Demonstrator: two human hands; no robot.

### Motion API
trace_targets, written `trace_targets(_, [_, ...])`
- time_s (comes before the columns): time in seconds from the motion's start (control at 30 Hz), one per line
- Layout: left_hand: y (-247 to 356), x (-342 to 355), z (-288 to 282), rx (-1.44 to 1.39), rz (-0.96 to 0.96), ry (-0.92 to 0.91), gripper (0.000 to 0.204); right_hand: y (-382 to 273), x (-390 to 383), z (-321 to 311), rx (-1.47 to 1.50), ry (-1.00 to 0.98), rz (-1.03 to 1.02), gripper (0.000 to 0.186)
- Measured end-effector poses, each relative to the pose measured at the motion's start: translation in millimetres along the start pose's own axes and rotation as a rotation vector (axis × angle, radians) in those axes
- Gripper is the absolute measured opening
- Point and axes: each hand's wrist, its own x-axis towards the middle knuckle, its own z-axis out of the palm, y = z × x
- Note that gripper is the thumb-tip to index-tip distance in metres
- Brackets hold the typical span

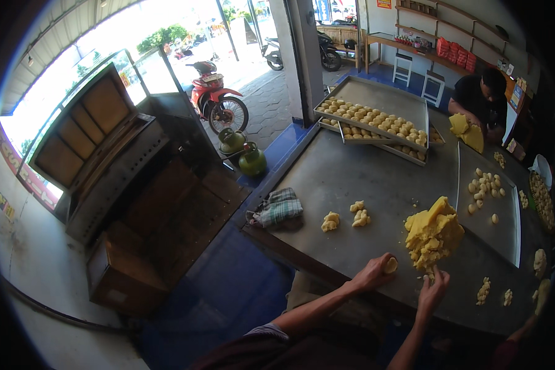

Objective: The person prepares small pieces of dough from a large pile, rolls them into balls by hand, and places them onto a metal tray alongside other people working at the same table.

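Forearms (319, 303) rise from the lower edge toward the grey tabletop (351, 179), where a yellow mound (435, 231) sits right of centre. The left hand (374, 275) curls around a pale dough round (391, 265); a loose cup should keep its shape. The right hand (436, 288) meets the mound's lower edge, its grip unclear; small, even pinches seem best.

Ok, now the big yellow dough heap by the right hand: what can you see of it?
The dough heap is a large, uneven yellow mass, smoother toward its far, peaked end and lumpy and crumbly on the near side. It looks soft and sits uncovered on the metal-looking table. The right hand has its fingertips at the near edge; how firmly they press is unclear.
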Motion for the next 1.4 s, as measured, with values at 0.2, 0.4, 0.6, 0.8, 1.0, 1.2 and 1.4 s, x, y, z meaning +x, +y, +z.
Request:
trace_targets(0.2, [8,5,-7,0.003,-0.106,-0.164,0.034,48,-2,7,0.074,-0.124,0.043,0.025])
trace_targets(0.4, [15,4,-8,0.054,-0.137,-0.176,0.036,45,-1,1,0.030,-0.222,0.034,0.025])
trace_targets(0.6, [5,2,-3,0.017,-0.066,-0.162,0.037,15,3,-23,0.244,-0.264,0.064,0.025])
trace_targets(0.8, [-9,3,0,0.054,0.068,-0.111,0.026,-59,-14,4,0.717,-0.460,0.109,0.033])
trace_targets(1.0, [0,-1,-4,0.021,0.172,-0.205,0.025,-43,2,19,0.575,-0.506,0.087,0.054])
trace_targets(1.2, [7,5,-2,0.160,-0.015,-0.169,0.028,-13,24,1,0.280,-0.116,-0.008,0.065])
trace_targets(1.4, [-7,2,-5,-0.117,-0.223,-0.133,0.037,43,65,50,0.181,-0.114,-0.073,0.061])
